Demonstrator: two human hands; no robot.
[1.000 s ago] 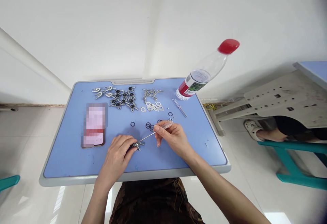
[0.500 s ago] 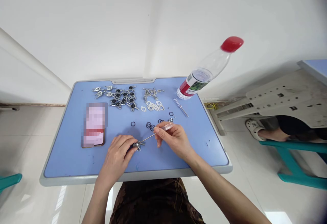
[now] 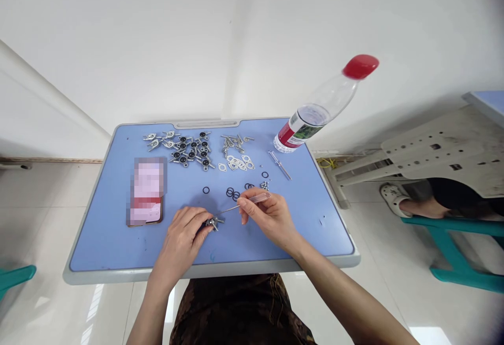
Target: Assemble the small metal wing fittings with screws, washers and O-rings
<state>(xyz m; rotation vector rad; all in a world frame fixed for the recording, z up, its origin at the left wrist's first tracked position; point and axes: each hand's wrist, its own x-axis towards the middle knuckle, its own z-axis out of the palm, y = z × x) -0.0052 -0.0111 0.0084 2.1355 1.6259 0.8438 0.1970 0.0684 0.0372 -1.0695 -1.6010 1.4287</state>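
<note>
Pinched between the thumb and fingers of my left hand (image 3: 187,234) is a small metal valve-like part (image 3: 214,222) with short pipe stubs, resting at the table's front half. My right hand (image 3: 268,216) grips a screwdriver (image 3: 258,198) by its clear handle. Its thin shaft slants left and the tip ends at or just above the metal part; whether they touch I cannot tell. Beyond my hands lie several black O-rings (image 3: 230,192), and a single O-ring (image 3: 206,190) sits apart. Small screws (image 3: 264,185) are heaped just past my right hand.
Similar metal parts with black discs (image 3: 191,153) cluster at the back left. White gaskets (image 3: 237,164) and metal pipe pieces (image 3: 233,143) lie mid-back. Another screwdriver (image 3: 280,165), a bottle (image 3: 301,127) and a phone (image 3: 146,192) also occupy the blue table (image 3: 106,245). A person's foot (image 3: 396,200) shows at right.
The screwdriver's handle has tipped lower, its shaft now flatter, and its tip has shifted slightly up and away from the metal part. My left hand keeps its hold.
</note>
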